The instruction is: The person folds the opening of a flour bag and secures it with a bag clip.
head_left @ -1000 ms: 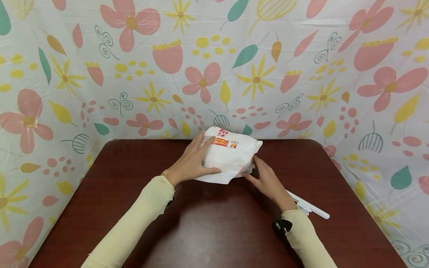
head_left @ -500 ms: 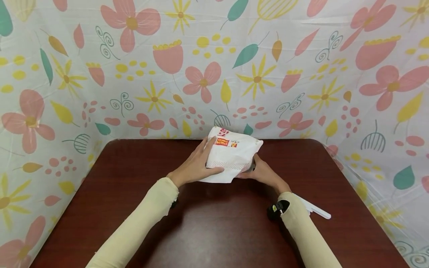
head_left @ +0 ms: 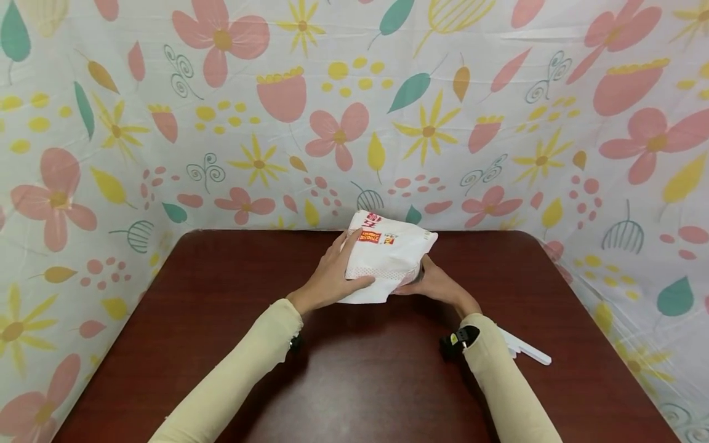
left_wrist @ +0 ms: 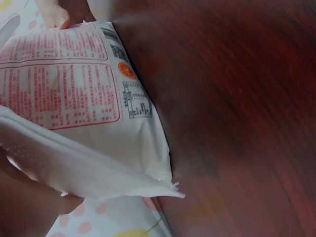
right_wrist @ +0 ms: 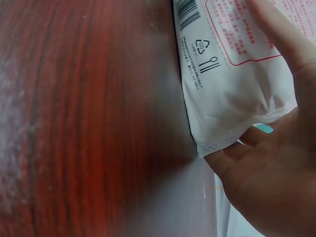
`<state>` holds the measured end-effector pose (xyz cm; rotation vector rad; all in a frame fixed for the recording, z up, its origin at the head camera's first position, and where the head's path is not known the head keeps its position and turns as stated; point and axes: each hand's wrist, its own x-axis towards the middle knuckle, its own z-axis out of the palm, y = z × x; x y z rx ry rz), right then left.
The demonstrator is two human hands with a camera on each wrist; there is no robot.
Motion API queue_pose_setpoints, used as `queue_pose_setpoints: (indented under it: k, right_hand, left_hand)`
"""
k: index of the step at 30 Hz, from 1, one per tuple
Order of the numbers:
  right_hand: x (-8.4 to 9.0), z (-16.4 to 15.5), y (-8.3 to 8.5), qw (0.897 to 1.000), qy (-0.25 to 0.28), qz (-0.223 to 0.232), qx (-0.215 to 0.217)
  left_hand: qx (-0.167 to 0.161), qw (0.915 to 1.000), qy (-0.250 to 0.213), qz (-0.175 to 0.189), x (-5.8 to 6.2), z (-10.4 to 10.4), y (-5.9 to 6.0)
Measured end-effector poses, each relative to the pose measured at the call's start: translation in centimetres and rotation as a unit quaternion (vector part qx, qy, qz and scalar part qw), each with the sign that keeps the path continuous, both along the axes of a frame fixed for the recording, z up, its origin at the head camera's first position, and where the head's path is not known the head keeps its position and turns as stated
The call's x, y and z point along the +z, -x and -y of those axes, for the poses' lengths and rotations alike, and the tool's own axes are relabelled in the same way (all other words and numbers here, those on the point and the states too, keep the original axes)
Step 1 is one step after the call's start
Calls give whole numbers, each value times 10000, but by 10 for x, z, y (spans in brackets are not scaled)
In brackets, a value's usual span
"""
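Near the table's back edge, both hands hold a white packet (head_left: 388, 261) with red and yellow print. My left hand (head_left: 328, 278) grips its left side, thumb along the front and fingers over the top. A white flap (left_wrist: 94, 158) stands out from the packet's printed face in the left wrist view. At the other end, my right hand (head_left: 440, 285) grips the right corner. The right wrist view shows its thumb (right_wrist: 281, 29) on the printed face and its fingers bent beneath the packet's end. What is inside is hidden.
White flat strips (head_left: 528, 348) lie on the dark red-brown table (head_left: 382, 387) beside the right forearm, partly hidden by the sleeve. A flower-printed cloth (head_left: 332, 74) hangs behind and along both sides of the table. Black bands (head_left: 462, 339) sit at the wrists.
My right hand has shifted slightly left and tightened round the packet's right corner. The packet stays nearly in place; the whole view has drifted a little to the right.
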<state>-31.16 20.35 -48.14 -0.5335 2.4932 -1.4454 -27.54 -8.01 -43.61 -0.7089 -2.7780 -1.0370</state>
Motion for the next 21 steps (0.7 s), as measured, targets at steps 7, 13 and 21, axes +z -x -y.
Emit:
queue_pose_setpoints:
  k: [7, 13, 21]
  right_hand:
    - [2, 0, -2, 9997, -205, 71, -76]
    - [8, 4, -5, 9981, -574, 21, -224]
    - [7, 0, -10, 9979, -603, -76, -234]
  left_hand:
    - [206, 9996, -129, -127, -3, -3, -4]
    - [311, 9990, -135, -293, -3, 0, -6]
    - [183, 9996, 26, -209, -3, -3, -7]
